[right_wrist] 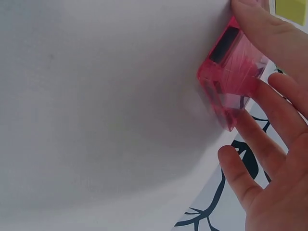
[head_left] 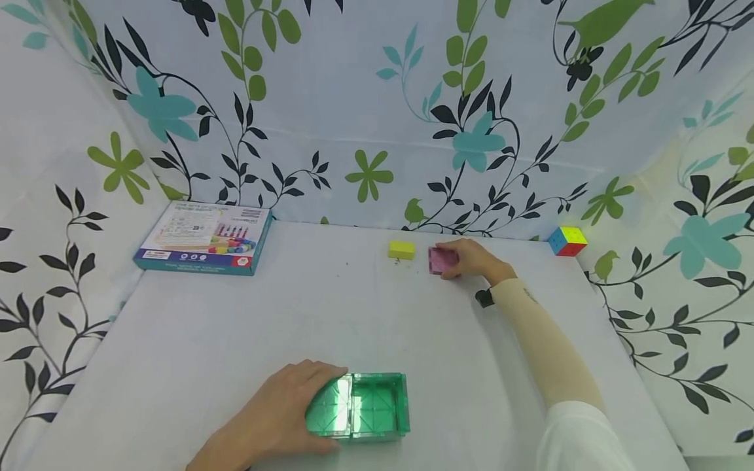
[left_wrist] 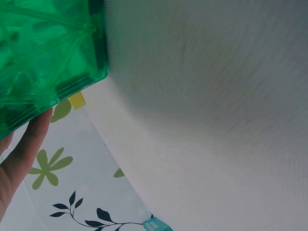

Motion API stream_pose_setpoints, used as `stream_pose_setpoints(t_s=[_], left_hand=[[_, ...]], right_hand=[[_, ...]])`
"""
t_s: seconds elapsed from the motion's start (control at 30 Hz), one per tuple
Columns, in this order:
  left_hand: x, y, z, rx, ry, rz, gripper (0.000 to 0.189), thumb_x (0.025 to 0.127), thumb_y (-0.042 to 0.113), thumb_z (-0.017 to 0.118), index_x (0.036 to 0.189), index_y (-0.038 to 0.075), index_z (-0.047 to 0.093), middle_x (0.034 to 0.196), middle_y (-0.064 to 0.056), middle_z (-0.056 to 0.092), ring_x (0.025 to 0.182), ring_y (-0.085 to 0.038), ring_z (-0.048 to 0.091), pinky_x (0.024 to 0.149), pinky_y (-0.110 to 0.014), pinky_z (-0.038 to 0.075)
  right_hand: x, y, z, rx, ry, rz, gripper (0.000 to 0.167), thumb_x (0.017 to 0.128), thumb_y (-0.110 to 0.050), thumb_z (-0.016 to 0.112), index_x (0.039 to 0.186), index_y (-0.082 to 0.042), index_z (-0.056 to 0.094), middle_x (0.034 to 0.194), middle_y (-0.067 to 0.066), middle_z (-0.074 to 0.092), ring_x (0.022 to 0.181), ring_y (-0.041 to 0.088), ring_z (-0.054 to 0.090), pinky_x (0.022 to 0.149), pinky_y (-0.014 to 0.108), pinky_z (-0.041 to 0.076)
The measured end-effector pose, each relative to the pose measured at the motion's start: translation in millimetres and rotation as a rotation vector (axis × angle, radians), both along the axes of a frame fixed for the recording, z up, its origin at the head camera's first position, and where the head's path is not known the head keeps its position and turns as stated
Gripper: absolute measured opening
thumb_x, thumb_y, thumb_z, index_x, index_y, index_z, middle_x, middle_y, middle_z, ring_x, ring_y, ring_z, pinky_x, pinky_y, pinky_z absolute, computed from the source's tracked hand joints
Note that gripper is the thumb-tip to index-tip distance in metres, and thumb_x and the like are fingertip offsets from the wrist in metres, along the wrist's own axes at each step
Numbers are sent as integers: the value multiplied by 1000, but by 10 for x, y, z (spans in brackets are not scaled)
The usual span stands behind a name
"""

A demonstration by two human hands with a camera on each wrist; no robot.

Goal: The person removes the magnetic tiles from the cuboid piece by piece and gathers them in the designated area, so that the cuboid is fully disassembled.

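Translucent pink plastic block (head_left: 436, 261), right of centre, sits pinched in right grip (head_left: 470, 259); left grip (head_left: 283, 407) clasps translucent green plastic box (head_left: 377, 409), lower centre. Light, level handling should serve.

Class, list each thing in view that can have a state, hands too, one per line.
Yellow block: on the table, untouched
Green piece: see-through, held
Pink piece: see-through, held, apart from the yellow block
Left hand: gripping the green piece at one end
Right hand: gripping the pink piece
Box: lying flat, looks closed
Puzzle cube: each visible face one colour
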State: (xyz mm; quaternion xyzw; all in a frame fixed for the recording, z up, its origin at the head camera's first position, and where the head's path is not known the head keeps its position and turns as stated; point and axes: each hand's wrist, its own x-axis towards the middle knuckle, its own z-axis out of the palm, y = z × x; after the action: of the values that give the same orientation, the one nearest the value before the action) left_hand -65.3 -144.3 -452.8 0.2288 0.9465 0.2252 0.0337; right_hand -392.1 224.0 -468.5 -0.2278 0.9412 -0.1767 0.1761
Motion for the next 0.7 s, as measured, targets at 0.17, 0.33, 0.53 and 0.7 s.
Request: stream_pose_setpoints(t_s=[0.17, 0.33, 0.53, 0.7], left_hand=[[3, -1, 4, -1, -2, 6, 89, 62, 57, 90, 139, 26, 60, 126, 16, 64, 111, -7, 60, 96, -39, 54], [13, -15, -19, 9, 19, 3, 89, 60, 57, 91, 137, 24, 61, 124, 16, 65, 109, -6, 60, 94, -37, 55], [28, -18, -32, 10, 27, -2, 89, 62, 59, 90, 138, 25, 60, 125, 15, 65, 109, -7, 61, 94, -39, 55], [10, -28, -19, 14, 28, -5, 88, 63, 60, 89, 139, 26, 60, 127, 12, 65, 113, -11, 61, 96, -43, 54]], right_hand=[[39, -22, 22, 56, 4, 11, 78, 86, -25, 83, 154, -15, 47, 154, 17, 50, 129, 36, 48, 111, 54, 44], [86, -36, 10, 89, 22, 62, 76, 89, -24, 78, 156, -12, 43, 153, 19, 51, 127, 36, 50, 108, 54, 46], [137, -3, -8, 72, 78, 91, 78, 87, -24, 80, 155, -9, 44, 149, 19, 54, 121, 33, 53, 104, 53, 48], [287, 17, 81, 2, 128, 61, 81, 85, -25, 83, 154, -8, 44, 151, 19, 53, 127, 36, 54, 108, 57, 46]])
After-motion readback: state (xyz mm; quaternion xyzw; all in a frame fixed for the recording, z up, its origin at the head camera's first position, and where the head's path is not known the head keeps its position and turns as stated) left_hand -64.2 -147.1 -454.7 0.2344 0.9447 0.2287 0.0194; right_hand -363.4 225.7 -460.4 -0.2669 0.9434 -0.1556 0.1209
